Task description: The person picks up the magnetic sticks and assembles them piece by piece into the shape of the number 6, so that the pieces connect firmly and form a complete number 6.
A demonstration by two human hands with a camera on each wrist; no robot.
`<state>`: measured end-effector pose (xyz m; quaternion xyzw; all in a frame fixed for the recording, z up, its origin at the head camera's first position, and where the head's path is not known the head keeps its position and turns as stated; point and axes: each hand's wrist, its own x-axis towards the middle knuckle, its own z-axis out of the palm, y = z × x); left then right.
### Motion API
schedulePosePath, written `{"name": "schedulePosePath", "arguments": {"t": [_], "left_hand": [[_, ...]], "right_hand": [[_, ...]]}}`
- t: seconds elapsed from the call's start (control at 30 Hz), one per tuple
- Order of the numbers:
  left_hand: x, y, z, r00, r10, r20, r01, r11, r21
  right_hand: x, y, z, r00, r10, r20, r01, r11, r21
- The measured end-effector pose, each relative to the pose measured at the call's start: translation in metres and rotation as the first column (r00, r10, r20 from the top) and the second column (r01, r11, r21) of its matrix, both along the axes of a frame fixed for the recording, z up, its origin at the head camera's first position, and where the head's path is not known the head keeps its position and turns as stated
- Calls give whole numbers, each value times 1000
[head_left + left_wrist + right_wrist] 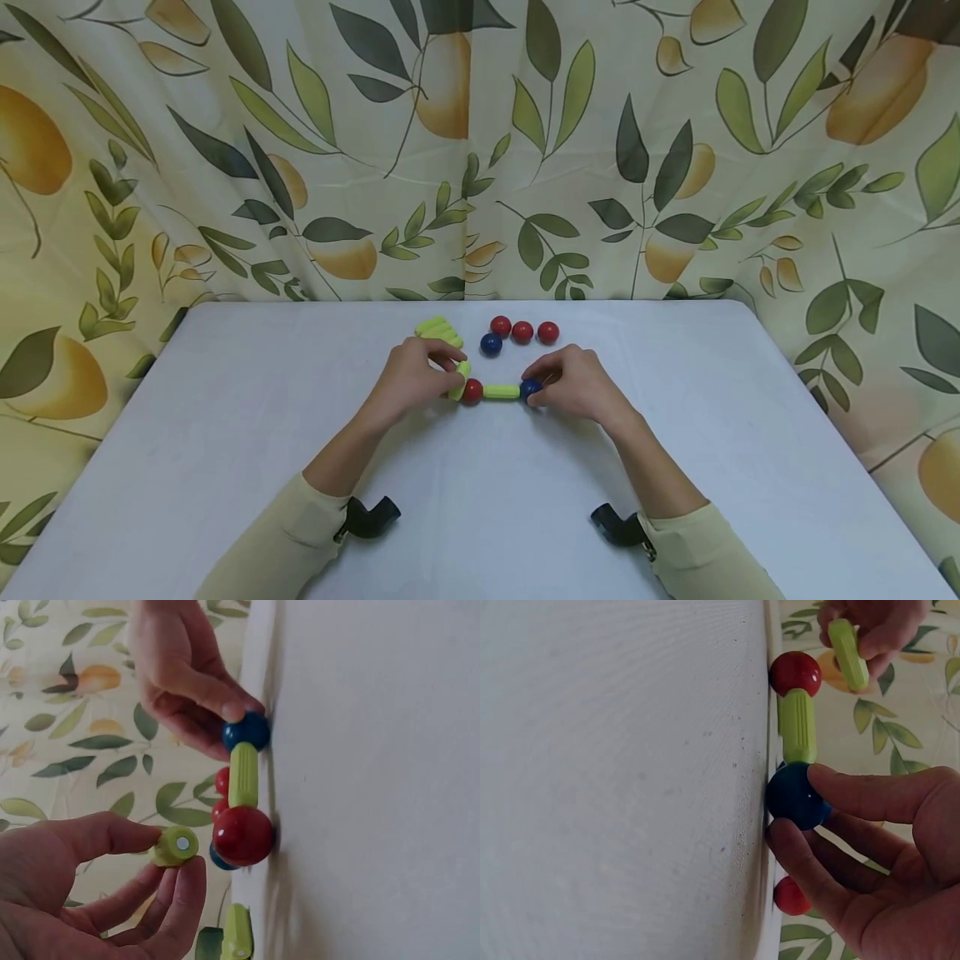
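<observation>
My left hand (pixel 417 373) pinches a yellow-green ribbed rod (pixel 175 847) between thumb and fingers; a silvery disc shows on the rod's end. Beside it, a red ball (pixel 244 835) is joined to a second yellow-green rod (pixel 501 392), whose other end meets a blue ball (pixel 798 796). Thumb and fingers of my right hand (pixel 576 383) grip that blue ball. The joined pieces lie in a row on the table. In the right wrist view the held rod (pixel 848 655) stands tilted, close to the red ball and apart from it.
Several more yellow-green rods (pixel 439 331) lie side by side behind my left hand. Toward the table's back sit a loose blue ball (pixel 491 345) and three red balls (pixel 522 332). A leaf-and-fruit patterned cloth (pixel 570 208) hangs behind the white table (pixel 262 417).
</observation>
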<state>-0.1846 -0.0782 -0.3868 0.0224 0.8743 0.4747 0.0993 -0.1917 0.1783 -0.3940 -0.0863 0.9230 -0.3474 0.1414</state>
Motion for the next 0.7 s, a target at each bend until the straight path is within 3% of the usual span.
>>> {"name": "schedulePosePath", "arguments": {"t": [0.27, 0.43, 0.7], "left_hand": [[16, 5, -5, 984, 17, 178, -47, 986, 162], [25, 7, -9, 976, 13, 217, -60, 976, 211], [31, 7, -13, 964, 22, 266, -81, 973, 214]], "right_hand": [[-1, -1, -1, 999, 3, -35, -2, 1000, 31], [-2, -1, -3, 999, 8, -36, -7, 1000, 30], [-2, -1, -2, 1000, 3, -24, -3, 999, 33]]}}
